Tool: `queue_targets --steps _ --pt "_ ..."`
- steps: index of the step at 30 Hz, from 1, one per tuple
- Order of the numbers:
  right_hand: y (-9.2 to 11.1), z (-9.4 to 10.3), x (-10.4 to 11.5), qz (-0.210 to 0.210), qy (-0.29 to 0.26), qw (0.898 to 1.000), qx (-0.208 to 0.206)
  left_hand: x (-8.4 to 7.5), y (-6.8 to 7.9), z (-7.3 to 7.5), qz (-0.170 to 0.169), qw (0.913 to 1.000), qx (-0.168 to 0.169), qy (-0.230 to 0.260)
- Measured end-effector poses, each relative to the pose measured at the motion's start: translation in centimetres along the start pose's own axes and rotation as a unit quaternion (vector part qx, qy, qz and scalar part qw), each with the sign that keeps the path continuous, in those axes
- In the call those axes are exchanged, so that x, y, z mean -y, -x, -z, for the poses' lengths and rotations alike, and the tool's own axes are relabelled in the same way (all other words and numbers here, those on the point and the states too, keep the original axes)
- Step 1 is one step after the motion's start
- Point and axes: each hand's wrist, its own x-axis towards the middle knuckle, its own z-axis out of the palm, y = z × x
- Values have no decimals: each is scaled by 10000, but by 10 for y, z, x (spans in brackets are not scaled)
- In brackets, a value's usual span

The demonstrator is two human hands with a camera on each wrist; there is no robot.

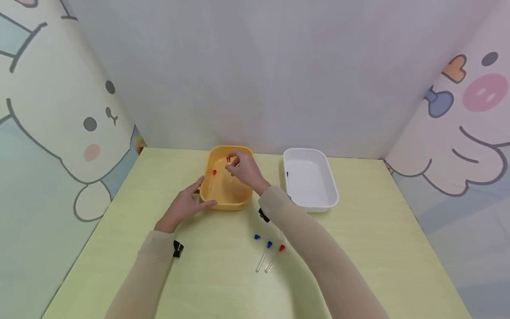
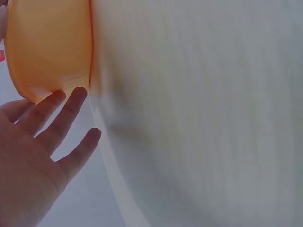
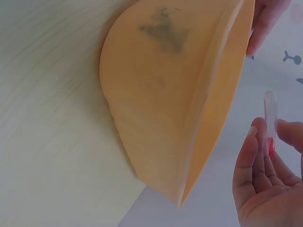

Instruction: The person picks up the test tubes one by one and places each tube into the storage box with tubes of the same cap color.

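Observation:
My right hand (image 1: pixel 246 169) is over the orange basin (image 1: pixel 229 206), pinching a clear test tube with a red cap (image 3: pixel 270 113) between thumb and fingers. In the right wrist view the tube's rounded end points up and its red cap sits low, close to the palm. The left hand (image 1: pixel 185 206) rests against the basin's left side, its thumb along the near rim. Seen from the left wrist, the fairly straight, spread fingers (image 2: pixel 61 118) touch the basin's outer wall. Another red-capped tube (image 1: pixel 214 173) lies inside the basin on its left.
To the right stands a white basin (image 1: pixel 334 192) with a blue-capped tube (image 1: pixel 287 174) by its left wall. Nearer on the table lie blue-capped tubes (image 1: pixel 263 256) and a red-capped tube (image 1: pixel 280 249), partly beside my right sleeve. A grey-white wall rises behind.

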Motion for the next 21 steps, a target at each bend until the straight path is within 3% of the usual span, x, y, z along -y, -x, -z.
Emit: queue_targets --steps 10,21 --pt "-10 -11 -2 -420 -134 9990 3 0 1 -2 -29 10000 -34 88" --pt "-20 -24 -4 -588 -22 9983 13 -1 0 -2 17 9999 -44 124"
